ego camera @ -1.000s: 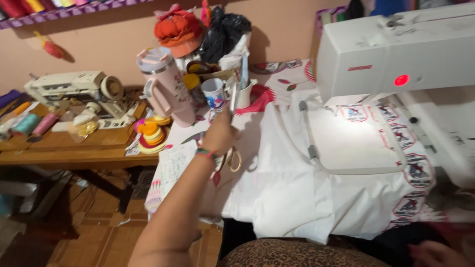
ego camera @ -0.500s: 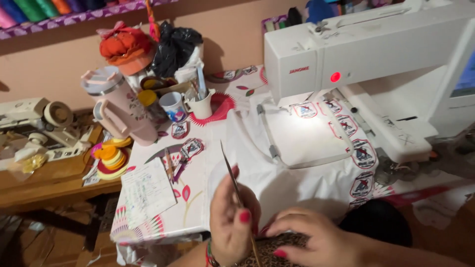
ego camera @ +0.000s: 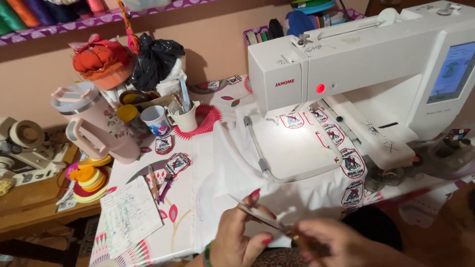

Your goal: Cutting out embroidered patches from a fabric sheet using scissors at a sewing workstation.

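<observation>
The left hand (ego camera: 242,232) pinches thin scissors (ego camera: 260,215) between curled fingers. The right hand (ego camera: 336,242), fingers closed, touches their handle end. White fabric (ego camera: 222,173) lies just beyond both.

I note the embroidery machine (ego camera: 366,64) at the table's (ego camera: 198,217) right rear, hoop (ego camera: 292,153) before it; tumbler (ego camera: 96,126) and cups (ego camera: 170,118) at left rear; notepaper (ego camera: 129,215) near the left front edge.

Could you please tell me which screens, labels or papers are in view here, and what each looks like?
Screen: machine's right end, rectangular, bluish.
Embroidered patches: on white fabric under the machine, shield-shaped, red, white and blue.
Loose patches: left, beside the pink tumbler.
Paper sheet: lower left, white, handwritten.
</observation>
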